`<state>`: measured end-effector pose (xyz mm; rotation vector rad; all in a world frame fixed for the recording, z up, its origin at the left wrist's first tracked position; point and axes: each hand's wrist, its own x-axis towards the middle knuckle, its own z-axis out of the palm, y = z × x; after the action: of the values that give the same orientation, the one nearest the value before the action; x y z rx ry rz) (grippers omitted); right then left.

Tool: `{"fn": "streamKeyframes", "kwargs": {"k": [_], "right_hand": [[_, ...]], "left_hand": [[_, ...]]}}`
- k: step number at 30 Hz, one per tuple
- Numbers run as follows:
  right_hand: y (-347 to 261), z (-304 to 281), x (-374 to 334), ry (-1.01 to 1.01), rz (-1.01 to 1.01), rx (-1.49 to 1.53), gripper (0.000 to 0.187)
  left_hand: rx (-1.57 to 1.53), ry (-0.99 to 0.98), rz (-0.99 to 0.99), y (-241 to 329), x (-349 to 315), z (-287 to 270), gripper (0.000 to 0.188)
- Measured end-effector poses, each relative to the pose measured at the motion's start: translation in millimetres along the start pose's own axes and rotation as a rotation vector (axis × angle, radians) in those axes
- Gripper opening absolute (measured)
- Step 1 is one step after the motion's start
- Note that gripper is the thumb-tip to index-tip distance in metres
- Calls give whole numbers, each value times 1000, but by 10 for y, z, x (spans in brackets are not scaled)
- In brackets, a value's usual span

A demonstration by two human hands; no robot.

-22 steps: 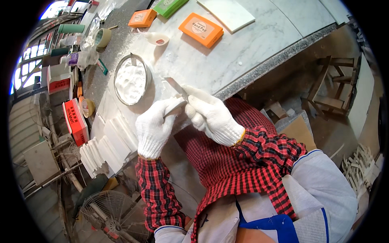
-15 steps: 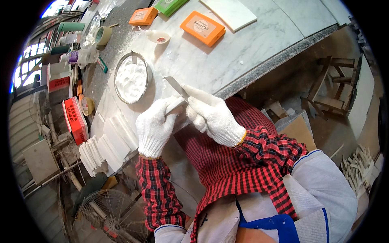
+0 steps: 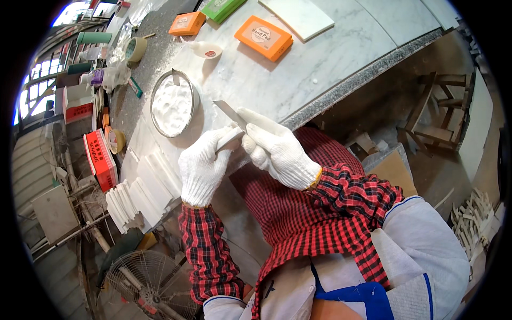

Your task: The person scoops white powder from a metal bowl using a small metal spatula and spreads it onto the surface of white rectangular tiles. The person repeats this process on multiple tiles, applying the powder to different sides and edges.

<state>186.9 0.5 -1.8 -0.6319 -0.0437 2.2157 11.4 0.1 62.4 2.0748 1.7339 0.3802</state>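
Note:
My left hand [image 3: 204, 164], in a white knitted glove, is closed around a small white strip [image 3: 229, 139], its end pointing at the other hand. In my right hand [image 3: 281, 152], gloved alike, is a flat metal scraper blade [image 3: 228, 112], gripped between thumb and fingers and tilted up to the left. Both hands meet above the table's near edge; whether blade and strip touch is hard to make out. Just beyond them stands a round metal bowl [image 3: 195, 101] of white paste [image 3: 172, 106], with a second flat blade [image 3: 175, 78] resting at its far rim.
Stacked white strips [image 3: 154, 178] lie left of my hands on the marble-topped table [image 3: 314, 69]. Farther back are orange boxes [image 3: 264, 38], a green box [image 3: 221, 8], a white squeeze bottle [image 3: 205, 50] and a white tile [image 3: 298, 18]. A caged fan [image 3: 149, 282] stands at lower left.
Both hands keep their grip and nearly the same place. My right hand and the blade have shifted very slightly left, and the view has moved a little.

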Motion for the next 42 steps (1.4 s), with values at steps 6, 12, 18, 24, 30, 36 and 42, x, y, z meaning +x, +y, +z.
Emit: {"fn": "streamKeyframes", "kwargs": {"k": [6, 12, 18, 24, 30, 36, 42], "right_hand": [[26, 36, -67, 25, -20, -58, 45], [-104, 0, -245, -87, 30, -176, 44], [-773, 13, -247, -227, -130, -372, 51], [-1236, 27, -156, -160, -135, -1031, 30], [-1338, 357, 364, -305, -253, -1803, 35], [-1316, 462, 598, -414, -326, -1972, 52], [-1292, 527, 650, -506, -346, -1952, 36]], "left_hand": [[41, 14, 2, 29, -16, 1, 26], [72, -55, -50, 20, -9, -51, 27], [-7, 1, -11, -39, -26, -69, 29], [149, 161, 18, -117, -124, -28, 28], [157, 172, -47, -187, -194, 43, 26], [222, 87, -123, -206, -136, 34, 29], [209, 108, -120, -220, -132, 40, 27]]}}
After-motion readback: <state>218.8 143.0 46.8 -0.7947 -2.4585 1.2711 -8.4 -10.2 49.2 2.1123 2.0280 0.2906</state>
